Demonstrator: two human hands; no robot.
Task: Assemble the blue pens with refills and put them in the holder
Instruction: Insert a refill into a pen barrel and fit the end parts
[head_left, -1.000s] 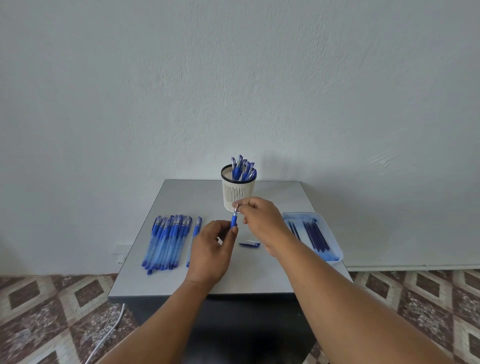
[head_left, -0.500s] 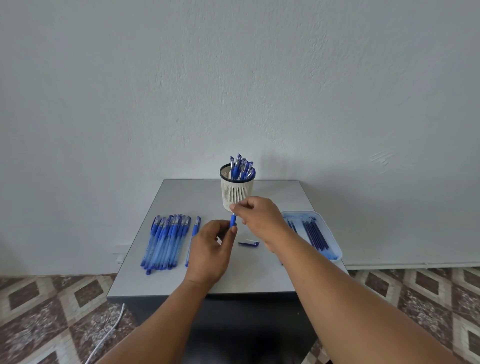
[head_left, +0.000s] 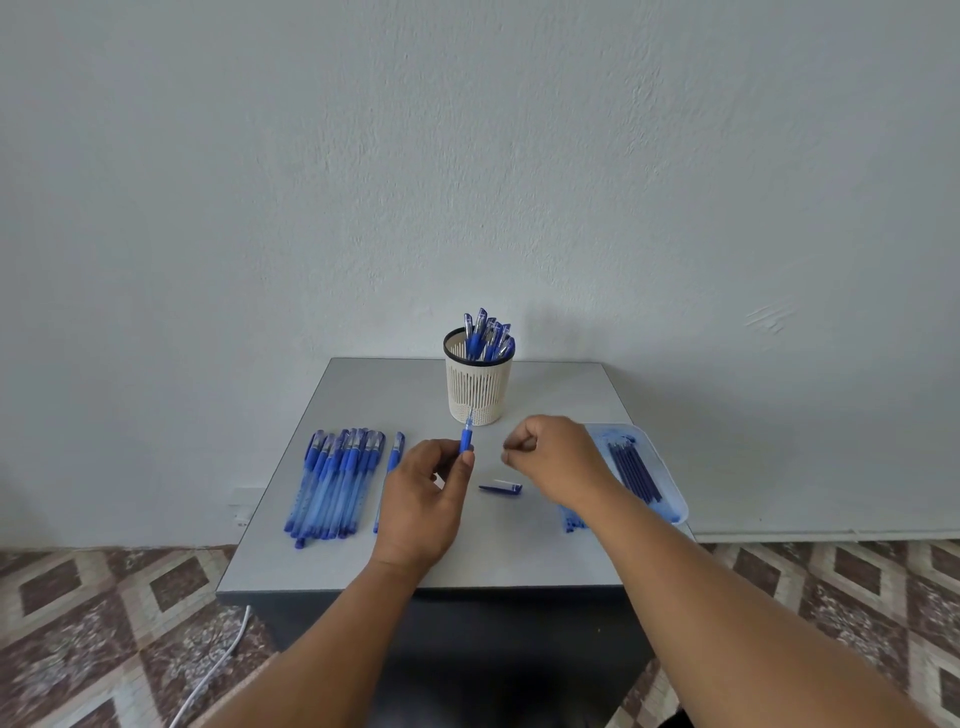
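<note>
On the grey table (head_left: 545, 551) at frame centre, our holder (head_left: 479, 387) already has several pens. Our left hand (head_left: 421, 504) pinches one pen (head_left: 466, 440); our right hand (head_left: 558, 457) is curled, empty. Its cap (head_left: 501, 488) waits, many pens (head_left: 335, 480) remain left.

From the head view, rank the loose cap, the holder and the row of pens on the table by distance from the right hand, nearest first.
1. Cap: on the table just left of the right hand, slightly nearer the camera.
2. Holder: behind it, toward the wall.
3. Row of pens: far left side of the table.
</note>
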